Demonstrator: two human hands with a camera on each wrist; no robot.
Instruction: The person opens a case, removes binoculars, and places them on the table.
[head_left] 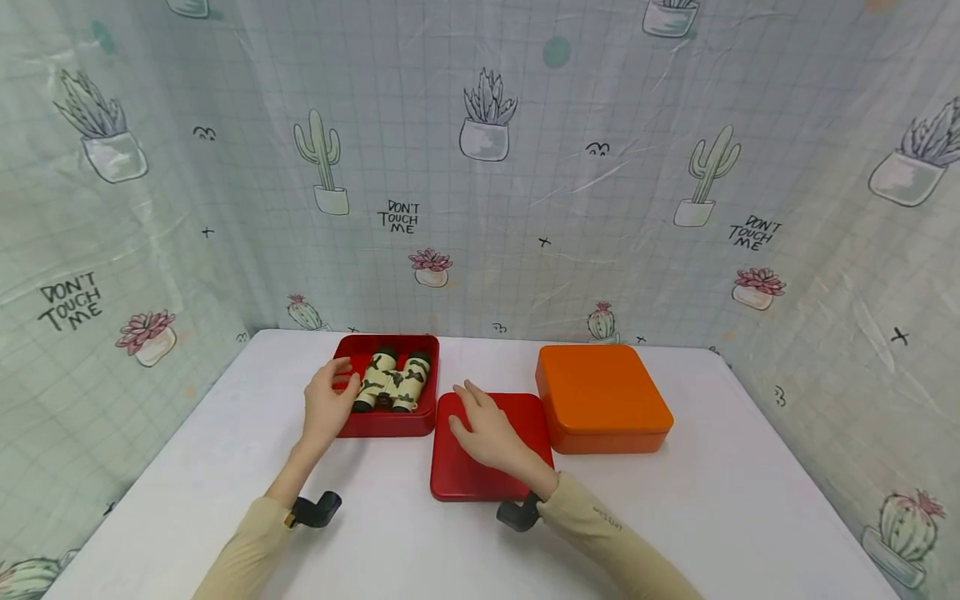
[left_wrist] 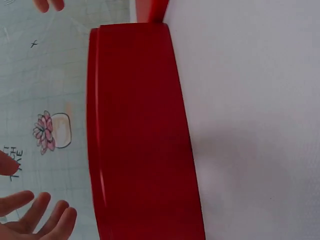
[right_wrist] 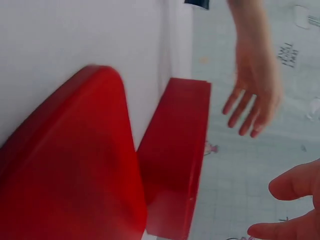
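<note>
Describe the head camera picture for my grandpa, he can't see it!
Someone's left hand is near camouflage binoculars in an open red box, and the right hand hovers above a red lid on a white table. An orange box sits to the lid's right; a cactus-patterned sheet hangs behind.

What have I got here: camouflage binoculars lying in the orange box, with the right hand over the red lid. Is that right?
Not quite: the head view shows the camouflage binoculars lying in the open red box, not the orange box. The right hand is over the red lid, as you say.
</note>
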